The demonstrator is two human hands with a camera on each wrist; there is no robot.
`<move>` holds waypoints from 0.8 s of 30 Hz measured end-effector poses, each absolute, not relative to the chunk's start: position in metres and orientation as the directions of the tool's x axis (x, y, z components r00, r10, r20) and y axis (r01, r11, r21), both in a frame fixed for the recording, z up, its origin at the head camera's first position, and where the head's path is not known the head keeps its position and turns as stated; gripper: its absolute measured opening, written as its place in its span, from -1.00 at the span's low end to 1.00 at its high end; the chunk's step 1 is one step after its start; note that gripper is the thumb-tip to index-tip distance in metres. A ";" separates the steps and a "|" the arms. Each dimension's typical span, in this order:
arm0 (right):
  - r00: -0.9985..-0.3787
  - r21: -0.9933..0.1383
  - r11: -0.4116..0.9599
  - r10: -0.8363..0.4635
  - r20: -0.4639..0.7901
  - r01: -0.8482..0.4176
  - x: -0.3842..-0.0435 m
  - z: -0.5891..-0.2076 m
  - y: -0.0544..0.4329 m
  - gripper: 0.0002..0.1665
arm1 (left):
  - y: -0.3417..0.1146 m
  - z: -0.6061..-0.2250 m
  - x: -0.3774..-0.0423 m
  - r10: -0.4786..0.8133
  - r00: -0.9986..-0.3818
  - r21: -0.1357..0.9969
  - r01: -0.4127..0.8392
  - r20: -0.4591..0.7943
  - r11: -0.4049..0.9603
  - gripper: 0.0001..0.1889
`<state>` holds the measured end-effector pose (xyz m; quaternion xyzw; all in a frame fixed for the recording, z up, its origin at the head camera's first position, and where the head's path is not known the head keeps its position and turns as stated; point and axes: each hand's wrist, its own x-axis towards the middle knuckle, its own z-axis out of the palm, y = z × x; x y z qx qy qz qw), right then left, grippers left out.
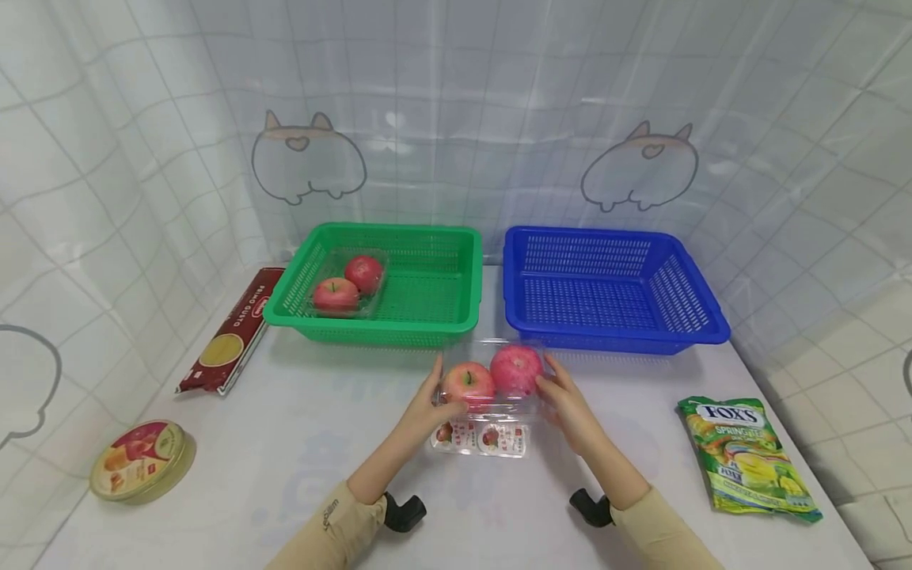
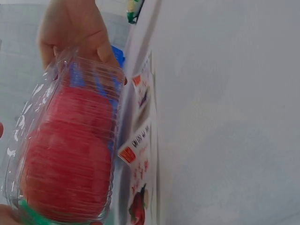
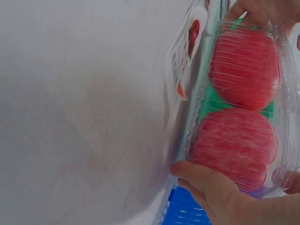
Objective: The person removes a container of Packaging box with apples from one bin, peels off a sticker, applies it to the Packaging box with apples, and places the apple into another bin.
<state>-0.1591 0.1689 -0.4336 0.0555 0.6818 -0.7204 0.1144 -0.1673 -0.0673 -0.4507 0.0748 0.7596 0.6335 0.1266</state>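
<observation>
L hand (image 1: 426, 408) & R hand (image 1: 568, 402) gripped opp. ends of a clear box (image 1: 507, 407), fingers part-curled round its sides; 2 apples (image 1: 516, 370) sat inside. Box was over the desk (image 1: 235, 475), nr the green basket (image 1: 385, 327) & blue basket (image 1: 584, 336), w/ a printed strip (image 1: 480, 439) on its near side. Green basket held a 2nd fruit pack (image 1: 336, 296); Fox's pkt (image 1: 748, 459) lay far R.

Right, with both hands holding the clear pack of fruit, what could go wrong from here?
The pack is gripped at opposite ends by the left hand and right hand, so if either slips, it might tip and let the fruit shift. The green basket's near rim is close, so the pack may knock it.
</observation>
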 end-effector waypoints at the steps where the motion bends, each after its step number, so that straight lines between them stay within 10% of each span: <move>1: -0.967 -0.969 -0.053 -0.096 -0.235 0.240 -0.161 -0.435 0.169 -0.25 | -0.067 -0.452 -0.169 0.270 -0.959 0.983 -0.041 -0.090 0.182 0.00; 24: -0.954 -0.951 -0.071 -0.038 -0.299 0.301 -0.154 -0.442 0.169 -0.11 | -0.070 -0.467 -0.163 0.308 -0.948 0.969 -0.003 -0.081 0.246 0.22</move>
